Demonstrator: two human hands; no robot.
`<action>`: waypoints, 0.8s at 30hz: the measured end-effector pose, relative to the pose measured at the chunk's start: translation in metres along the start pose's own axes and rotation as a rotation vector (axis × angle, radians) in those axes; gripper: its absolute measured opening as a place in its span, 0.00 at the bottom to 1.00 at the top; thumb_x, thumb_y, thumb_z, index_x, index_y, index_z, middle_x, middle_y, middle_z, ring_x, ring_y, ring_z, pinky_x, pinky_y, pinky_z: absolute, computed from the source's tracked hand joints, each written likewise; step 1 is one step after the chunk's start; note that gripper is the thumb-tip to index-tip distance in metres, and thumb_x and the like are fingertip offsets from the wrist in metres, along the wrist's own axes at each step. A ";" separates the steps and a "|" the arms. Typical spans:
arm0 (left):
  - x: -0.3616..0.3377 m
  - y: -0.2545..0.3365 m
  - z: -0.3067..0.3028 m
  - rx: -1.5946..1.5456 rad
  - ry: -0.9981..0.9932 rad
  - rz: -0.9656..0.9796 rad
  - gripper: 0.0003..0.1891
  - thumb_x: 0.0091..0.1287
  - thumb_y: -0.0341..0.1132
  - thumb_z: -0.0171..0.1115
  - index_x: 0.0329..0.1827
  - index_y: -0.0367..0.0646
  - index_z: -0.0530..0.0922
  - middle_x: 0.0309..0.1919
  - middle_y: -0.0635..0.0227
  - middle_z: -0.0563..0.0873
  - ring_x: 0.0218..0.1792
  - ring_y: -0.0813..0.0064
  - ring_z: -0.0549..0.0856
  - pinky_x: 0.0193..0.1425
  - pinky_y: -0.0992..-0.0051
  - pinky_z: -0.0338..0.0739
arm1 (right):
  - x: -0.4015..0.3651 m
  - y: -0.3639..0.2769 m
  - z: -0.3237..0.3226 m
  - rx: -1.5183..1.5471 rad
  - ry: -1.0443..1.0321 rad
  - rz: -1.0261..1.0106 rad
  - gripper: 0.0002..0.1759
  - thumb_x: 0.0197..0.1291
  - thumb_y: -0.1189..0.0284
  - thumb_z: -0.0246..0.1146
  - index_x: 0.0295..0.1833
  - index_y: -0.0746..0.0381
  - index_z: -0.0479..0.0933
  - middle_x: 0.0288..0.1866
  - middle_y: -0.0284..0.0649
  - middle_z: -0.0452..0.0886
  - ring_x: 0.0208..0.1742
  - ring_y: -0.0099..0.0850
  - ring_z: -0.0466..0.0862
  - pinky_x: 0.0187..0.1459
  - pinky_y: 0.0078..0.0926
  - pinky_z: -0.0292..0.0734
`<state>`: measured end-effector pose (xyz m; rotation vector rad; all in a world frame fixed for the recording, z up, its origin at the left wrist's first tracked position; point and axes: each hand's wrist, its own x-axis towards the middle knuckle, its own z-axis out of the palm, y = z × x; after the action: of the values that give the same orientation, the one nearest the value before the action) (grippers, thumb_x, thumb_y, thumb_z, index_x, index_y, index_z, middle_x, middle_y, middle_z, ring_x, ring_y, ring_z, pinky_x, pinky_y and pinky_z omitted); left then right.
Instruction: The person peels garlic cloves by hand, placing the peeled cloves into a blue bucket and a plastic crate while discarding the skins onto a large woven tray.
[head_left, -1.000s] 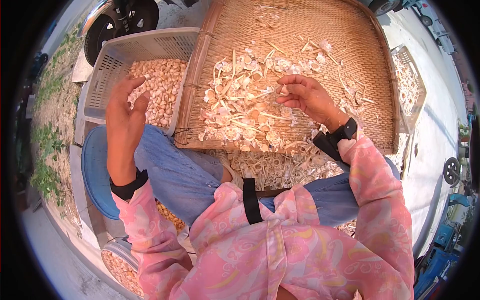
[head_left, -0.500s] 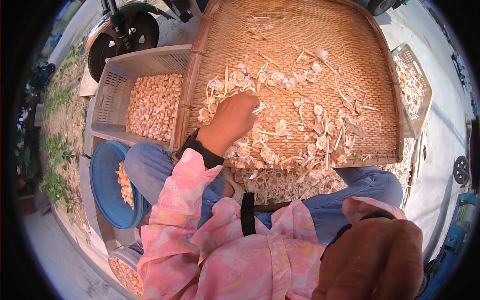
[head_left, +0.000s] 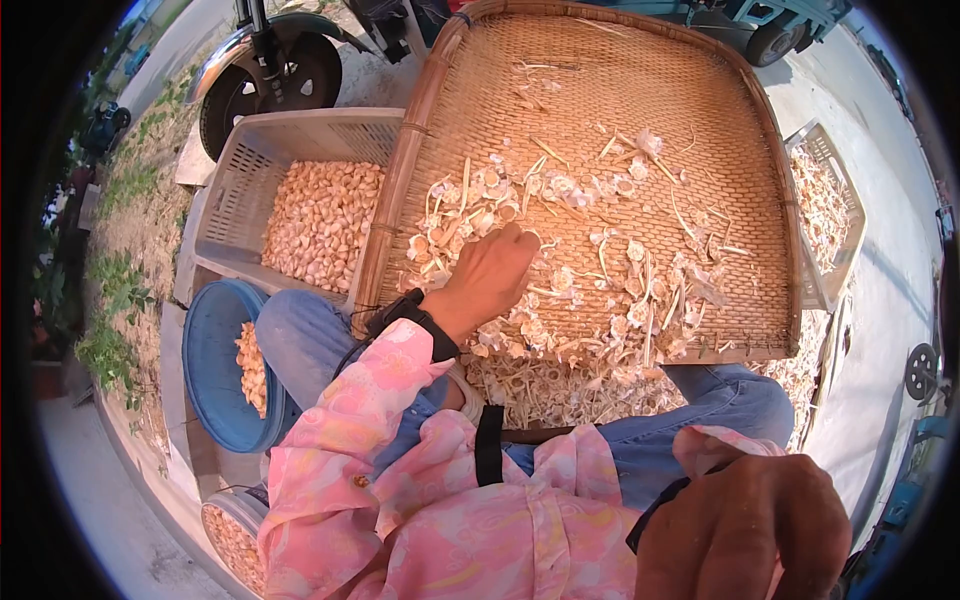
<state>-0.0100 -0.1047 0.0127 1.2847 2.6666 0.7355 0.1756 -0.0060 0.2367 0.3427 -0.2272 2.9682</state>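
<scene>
My left hand (head_left: 492, 272) is over the woven tray (head_left: 610, 90), its fingers curled and pressed together among dry garlic stems and skins (head_left: 640, 285). Whatever those fingertips pinch is too small to name. Close to the camera at the lower right is my right hand (head_left: 745, 530), its fingers bent downward; the fingertips and anything in them are hidden. Under the tray's near edge lies a heap of garlic stems and peel (head_left: 570, 392).
Left of the tray, a plastic crate (head_left: 235, 200) holds garlic cloves (head_left: 322, 220). Below it are a blue bucket (head_left: 215, 350) and another container of cloves (head_left: 235, 545). A second crate (head_left: 845, 220) of scraps is at the right. A wheel (head_left: 305, 85) stands behind.
My left hand has shifted slightly right and down in view, still over the tray. The whole view has moved a little, with the tray's far rim now showing. My right hand is slightly lower.
</scene>
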 end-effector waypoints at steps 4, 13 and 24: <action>-0.006 -0.004 -0.001 -0.053 0.020 0.009 0.08 0.53 0.27 0.58 0.36 0.40 0.72 0.34 0.57 0.75 0.36 0.53 0.78 0.37 0.60 0.73 | 0.017 -0.004 -0.031 -0.087 -0.363 -0.065 0.04 0.48 0.86 0.63 0.33 0.72 0.79 0.37 0.62 0.79 0.37 0.44 0.84 0.42 0.32 0.84; 0.020 0.007 0.008 0.214 -0.133 -0.001 0.06 0.52 0.28 0.55 0.31 0.35 0.73 0.28 0.50 0.78 0.35 0.52 0.80 0.38 0.56 0.74 | 0.021 -0.047 -0.015 -0.287 -0.388 0.343 0.04 0.47 0.85 0.65 0.31 0.70 0.78 0.37 0.56 0.81 0.38 0.41 0.84 0.37 0.27 0.85; -0.007 0.015 -0.045 -1.656 0.185 -0.558 0.15 0.64 0.26 0.54 0.53 0.31 0.73 0.38 0.63 0.82 0.37 0.78 0.83 0.40 0.83 0.81 | 0.073 -0.031 -0.115 -0.705 0.216 0.089 0.09 0.58 0.78 0.60 0.44 0.66 0.70 0.43 0.42 0.78 0.38 0.25 0.81 0.41 0.18 0.79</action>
<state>-0.0070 -0.1194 0.0584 0.0062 1.2843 2.1272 0.0857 0.0522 0.1469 -0.0786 -1.2266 2.7340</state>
